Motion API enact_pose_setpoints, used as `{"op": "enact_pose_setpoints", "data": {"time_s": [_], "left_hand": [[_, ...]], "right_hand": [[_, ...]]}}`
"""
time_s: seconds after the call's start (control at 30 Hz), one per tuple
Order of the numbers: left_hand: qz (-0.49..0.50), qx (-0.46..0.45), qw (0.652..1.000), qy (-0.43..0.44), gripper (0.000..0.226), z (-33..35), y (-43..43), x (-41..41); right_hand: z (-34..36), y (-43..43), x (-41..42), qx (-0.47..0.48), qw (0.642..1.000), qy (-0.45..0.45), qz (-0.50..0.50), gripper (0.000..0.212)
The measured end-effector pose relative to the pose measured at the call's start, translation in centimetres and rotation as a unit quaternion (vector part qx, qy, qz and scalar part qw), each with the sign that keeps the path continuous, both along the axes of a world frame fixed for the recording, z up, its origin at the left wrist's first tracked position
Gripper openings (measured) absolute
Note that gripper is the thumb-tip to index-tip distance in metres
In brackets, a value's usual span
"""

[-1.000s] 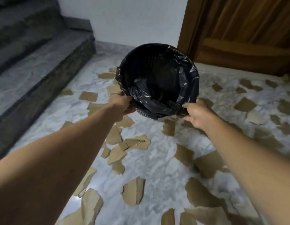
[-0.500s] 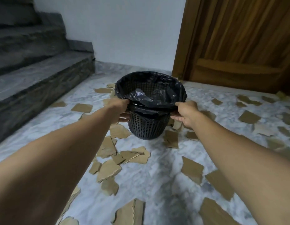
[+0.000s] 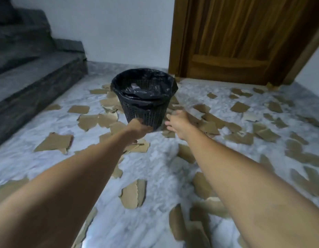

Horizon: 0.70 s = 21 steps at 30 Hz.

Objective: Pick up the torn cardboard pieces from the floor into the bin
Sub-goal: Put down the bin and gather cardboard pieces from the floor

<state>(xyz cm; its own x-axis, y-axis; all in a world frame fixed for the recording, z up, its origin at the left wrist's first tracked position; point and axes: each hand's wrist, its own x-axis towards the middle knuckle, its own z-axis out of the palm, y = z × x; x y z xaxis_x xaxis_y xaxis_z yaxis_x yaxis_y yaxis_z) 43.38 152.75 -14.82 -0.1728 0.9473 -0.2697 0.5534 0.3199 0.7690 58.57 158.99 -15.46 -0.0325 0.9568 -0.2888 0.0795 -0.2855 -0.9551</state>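
Observation:
A black mesh bin [image 3: 143, 111] lined with a black plastic bag stands upright on the marble floor. Torn brown cardboard pieces [image 3: 132, 194] lie scattered all around it, among them a large one [image 3: 54, 142] on the left. My left hand [image 3: 138, 130] is low in front of the bin's base, fingers loosely curled, with nothing visibly held. Just right of the base hovers my right hand [image 3: 177, 122], blurred, with its fingers spread over the cardboard there. It is apart from the bin.
Dark stone stairs [image 3: 30, 72] rise on the left. A wooden door [image 3: 235, 42] and a white wall stand behind the bin. Several more cardboard pieces [image 3: 239, 106] cover the floor to the right and near my feet.
The bin, held tilted in the air by its rim, was lowered and now stands on the floor. Both hands have let go of the rim and dropped beside its base.

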Motion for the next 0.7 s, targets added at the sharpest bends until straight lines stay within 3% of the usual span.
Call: {"op": "enact_pose_setpoints", "data": {"time_s": [0.1, 0.2, 0.33, 0.4, 0.47, 0.5, 0.7], "left_hand": [[-0.144, -0.06, 0.979, 0.135, 0.072, -4.4, -4.3, 4.0], [-0.299, -0.089, 0.931, 0.187, 0.079, -9.9, -8.5, 7.9], [-0.412, -0.078, 0.887, 0.195, 0.06, -14.1, -12.1, 12.0], [-0.438, -0.075, 0.86, 0.249, 0.054, -15.7, -12.7, 13.1], [-0.43, -0.092, 0.853, 0.279, 0.067, -17.4, -13.2, 13.3], [-0.432, -0.094, 0.853, 0.278, 0.074, -17.7, -13.3, 13.3], [-0.366, -0.17, 0.887, 0.223, 0.072, -16.7, -12.4, 11.9]], "right_hand": [[-6.3, -2.8, 3.1, -0.032, 0.99, -0.135, 0.03, 0.058], [-11.6, -8.8, 7.0, -0.067, 0.953, -0.281, 0.086, 0.058], [-13.6, -15.8, 12.0, -0.107, 0.867, -0.447, 0.19, 0.032], [-12.4, -18.4, 13.1, -0.16, 0.811, -0.504, 0.25, 0.043], [-11.5, -20.6, 13.3, -0.222, 0.757, -0.535, 0.303, 0.064], [-11.5, -21.8, 13.3, -0.236, 0.747, -0.54, 0.309, 0.07], [-15.3, -24.4, 11.9, -0.19, 0.803, -0.522, 0.216, 0.079]]}}
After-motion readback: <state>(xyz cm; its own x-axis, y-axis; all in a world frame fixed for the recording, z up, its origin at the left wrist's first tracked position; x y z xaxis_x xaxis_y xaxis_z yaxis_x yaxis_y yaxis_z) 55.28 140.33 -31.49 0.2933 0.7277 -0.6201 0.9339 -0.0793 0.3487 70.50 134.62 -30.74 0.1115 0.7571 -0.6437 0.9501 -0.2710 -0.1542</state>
